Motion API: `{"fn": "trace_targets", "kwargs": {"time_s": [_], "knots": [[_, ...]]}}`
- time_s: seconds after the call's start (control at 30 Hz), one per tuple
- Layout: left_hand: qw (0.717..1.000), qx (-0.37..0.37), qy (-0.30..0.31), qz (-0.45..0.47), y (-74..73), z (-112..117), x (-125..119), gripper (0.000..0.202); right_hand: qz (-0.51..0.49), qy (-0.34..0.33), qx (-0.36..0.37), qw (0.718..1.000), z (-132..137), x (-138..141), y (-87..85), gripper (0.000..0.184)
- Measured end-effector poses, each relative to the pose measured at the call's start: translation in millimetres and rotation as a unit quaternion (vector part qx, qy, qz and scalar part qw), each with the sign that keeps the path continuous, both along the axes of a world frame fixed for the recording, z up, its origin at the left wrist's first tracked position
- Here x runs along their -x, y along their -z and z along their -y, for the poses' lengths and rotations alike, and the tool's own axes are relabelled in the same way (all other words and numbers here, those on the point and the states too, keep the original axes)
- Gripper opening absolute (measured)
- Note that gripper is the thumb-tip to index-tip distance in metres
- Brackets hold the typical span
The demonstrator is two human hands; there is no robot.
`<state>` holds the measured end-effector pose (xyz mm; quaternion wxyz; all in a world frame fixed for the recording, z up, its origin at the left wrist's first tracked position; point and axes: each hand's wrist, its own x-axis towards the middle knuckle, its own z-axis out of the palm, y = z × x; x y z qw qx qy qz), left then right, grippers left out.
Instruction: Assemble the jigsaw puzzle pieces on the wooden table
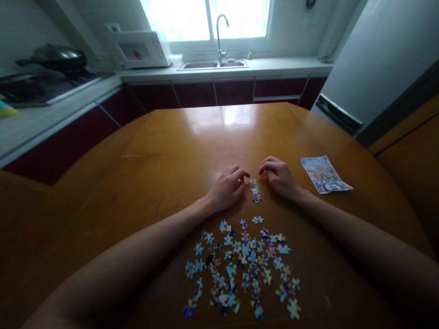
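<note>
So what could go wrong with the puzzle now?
Both forearms lie beside the loose pieces, so a careless sweep might scatter them across the table. The left hand and right hand flank the small joined strip, and a nudge could split it apart.

Open counter (192,137) ahead, clutter close in.
The far half of the counter lies bare beyond both hands. Between the left hand (228,187) and the right hand (279,178), a short strip of joined pieces (254,190) fills the narrow gap. Loose puzzle pieces (242,265) crowd the near middle between the forearms; a picture sheet (325,174) lies just right of the right hand.
</note>
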<state>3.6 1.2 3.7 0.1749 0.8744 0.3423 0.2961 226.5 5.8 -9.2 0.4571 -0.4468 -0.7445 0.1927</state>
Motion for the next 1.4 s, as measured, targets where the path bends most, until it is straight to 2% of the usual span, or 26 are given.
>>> {"fn": "trace_targets", "kwargs": {"time_s": [1.4], "knots": [[1.0,0.005,0.004,0.006,-1.8,-0.1,1.0,0.02,-0.02,0.018,0.029,0.999,-3.9,-0.7,-1.9,0.03]]}}
